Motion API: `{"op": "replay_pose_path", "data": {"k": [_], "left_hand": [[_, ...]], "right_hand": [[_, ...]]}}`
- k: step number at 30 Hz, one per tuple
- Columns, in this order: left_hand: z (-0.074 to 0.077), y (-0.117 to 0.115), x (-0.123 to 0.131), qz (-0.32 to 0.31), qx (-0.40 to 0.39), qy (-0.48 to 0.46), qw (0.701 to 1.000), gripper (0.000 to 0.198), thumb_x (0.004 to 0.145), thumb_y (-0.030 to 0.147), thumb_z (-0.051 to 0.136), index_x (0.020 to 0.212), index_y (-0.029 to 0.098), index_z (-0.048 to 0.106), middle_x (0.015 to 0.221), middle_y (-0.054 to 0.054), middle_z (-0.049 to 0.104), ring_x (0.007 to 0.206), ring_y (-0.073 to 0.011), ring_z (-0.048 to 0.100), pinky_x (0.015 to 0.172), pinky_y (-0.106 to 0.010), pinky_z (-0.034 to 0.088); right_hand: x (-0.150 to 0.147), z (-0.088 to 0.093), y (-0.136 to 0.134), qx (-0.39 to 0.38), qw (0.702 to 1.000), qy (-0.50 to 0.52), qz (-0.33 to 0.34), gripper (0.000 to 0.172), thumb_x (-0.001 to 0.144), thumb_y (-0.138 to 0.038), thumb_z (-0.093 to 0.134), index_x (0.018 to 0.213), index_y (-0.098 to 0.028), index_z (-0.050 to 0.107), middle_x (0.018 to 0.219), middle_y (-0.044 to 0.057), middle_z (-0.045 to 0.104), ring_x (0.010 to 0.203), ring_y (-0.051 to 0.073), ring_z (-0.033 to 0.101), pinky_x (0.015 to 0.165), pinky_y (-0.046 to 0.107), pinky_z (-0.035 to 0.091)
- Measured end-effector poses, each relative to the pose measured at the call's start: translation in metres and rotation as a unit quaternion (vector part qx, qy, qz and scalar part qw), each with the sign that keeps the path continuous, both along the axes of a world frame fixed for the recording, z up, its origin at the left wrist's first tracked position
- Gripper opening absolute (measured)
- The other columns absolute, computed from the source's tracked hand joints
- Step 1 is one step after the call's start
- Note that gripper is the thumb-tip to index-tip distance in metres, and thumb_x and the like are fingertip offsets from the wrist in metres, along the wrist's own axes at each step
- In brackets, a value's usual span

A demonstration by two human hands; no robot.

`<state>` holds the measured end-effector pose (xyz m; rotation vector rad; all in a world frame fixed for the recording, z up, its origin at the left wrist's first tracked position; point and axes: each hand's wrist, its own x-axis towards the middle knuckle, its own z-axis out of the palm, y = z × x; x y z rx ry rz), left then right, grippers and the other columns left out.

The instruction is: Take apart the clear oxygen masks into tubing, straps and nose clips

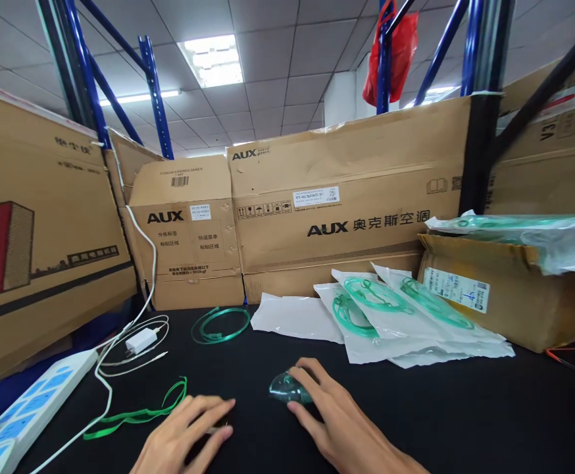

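Note:
A small clear green-tinted oxygen mask [280,388] lies on the black table surface. My right hand [329,415] grips its right side, with the fingers over the top and the thumb at the near edge. My left hand [189,431] rests to the left, clear of the mask, its thumb and forefinger apart. A tiny glint shows near that thumb tip, too small to make out. Just beyond the left hand lies a loose green strap [134,416]. Farther back is a coil of green tubing [221,327].
White bags [366,309] with green tubing lie at the back right, beside an open carton [509,296] topped with another bag. A white power strip [45,401], cable and charger [142,340] occupy the left. AUX cartons [347,197] wall off the back.

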<state>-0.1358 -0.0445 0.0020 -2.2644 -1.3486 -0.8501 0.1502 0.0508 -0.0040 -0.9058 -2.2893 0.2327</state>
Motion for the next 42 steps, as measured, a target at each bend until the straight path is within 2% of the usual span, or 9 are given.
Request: {"op": "replay_pose_path", "data": {"k": [3,8,11,14,19,24,29,37,42], "left_hand": [[0.024,0.037,0.01,0.018,-0.067,-0.03,0.997,0.033,0.112,0.03,0.042,0.132,0.023,0.068,0.125,-0.007,0.075,0.115,-0.0225,0.074,0.103,-0.038,0.059],[0.066,0.151,0.044,-0.007,-0.121,-0.008,0.993,0.031,0.111,0.021,0.049,0.139,0.019,0.062,0.14,-0.01,0.066,0.131,-0.026,0.062,0.113,-0.05,0.049],[0.068,0.21,0.059,-0.007,-0.189,0.025,0.982,0.036,0.103,0.03,0.067,0.137,0.02,0.062,0.145,-0.012,0.061,0.126,-0.0306,0.064,0.105,-0.055,0.053],[0.05,0.242,0.06,0.01,-0.262,0.053,0.964,0.037,0.101,0.033,0.069,0.135,0.02,0.063,0.144,-0.012,0.061,0.124,-0.0305,0.064,0.103,-0.054,0.054],[0.016,0.245,0.03,0.069,-0.306,0.048,0.948,0.042,0.102,0.035,0.067,0.141,0.02,0.06,0.149,-0.013,0.057,0.13,-0.0332,0.06,0.108,-0.059,0.05],[0.008,0.244,0.004,0.089,-0.307,0.034,0.947,0.043,0.102,0.035,0.067,0.142,0.02,0.059,0.151,-0.013,0.056,0.132,-0.0336,0.059,0.108,-0.059,0.049],[0.014,0.253,0.005,0.085,-0.295,0.025,0.951,0.038,0.103,0.035,0.067,0.137,0.02,0.062,0.144,-0.012,0.061,0.123,-0.0306,0.064,0.103,-0.055,0.054],[0.038,0.258,0.008,0.08,-0.294,0.004,0.952,0.029,0.103,0.032,0.067,0.129,0.018,0.066,0.134,-0.011,0.067,0.114,-0.0271,0.069,0.097,-0.049,0.058],[0.055,0.25,0.023,0.065,-0.279,-0.063,0.956,0.029,0.103,0.032,0.067,0.129,0.019,0.066,0.136,-0.011,0.066,0.117,-0.0277,0.067,0.099,-0.05,0.057]], "right_hand": [[-0.021,0.009,0.016,0.003,1.0,-0.016,0.015,0.035,0.097,-0.019,0.068,0.131,-0.026,0.067,0.14,0.01,0.067,0.119,0.028,0.074,0.101,0.034,0.061],[-0.043,0.013,0.032,0.02,0.998,-0.05,0.028,0.034,0.097,-0.017,0.07,0.131,-0.015,0.068,0.138,0.017,0.068,0.119,0.032,0.073,0.101,0.047,0.061],[-0.046,0.012,0.034,0.033,0.996,-0.072,0.029,0.033,0.098,-0.019,0.071,0.13,-0.015,0.067,0.138,0.014,0.067,0.117,0.029,0.072,0.097,0.049,0.062],[-0.044,0.011,0.036,0.045,0.995,-0.085,0.021,0.032,0.097,-0.021,0.073,0.129,-0.017,0.067,0.138,0.012,0.067,0.122,0.03,0.068,0.1,0.051,0.059],[-0.042,0.01,0.034,0.054,0.995,-0.085,0.006,0.03,0.099,-0.023,0.071,0.128,-0.018,0.067,0.139,0.011,0.066,0.125,0.03,0.065,0.102,0.053,0.057],[-0.051,0.012,0.036,0.063,0.994,-0.084,0.013,0.029,0.101,-0.027,0.069,0.128,-0.018,0.066,0.139,0.011,0.066,0.122,0.029,0.067,0.098,0.051,0.059],[-0.065,0.017,0.046,0.078,0.99,-0.119,0.013,0.027,0.101,-0.029,0.069,0.126,-0.018,0.067,0.133,0.01,0.068,0.113,0.027,0.07,0.092,0.047,0.061],[-0.095,0.026,0.066,0.108,0.983,-0.146,0.007,0.03,0.101,-0.031,0.069,0.128,-0.018,0.067,0.138,0.01,0.067,0.122,0.03,0.066,0.102,0.055,0.055],[-0.071,0.039,0.053,0.106,0.986,-0.125,0.027,0.037,0.099,-0.04,0.07,0.129,-0.018,0.067,0.14,0.012,0.066,0.129,0.032,0.063,0.106,0.057,0.052]]}}
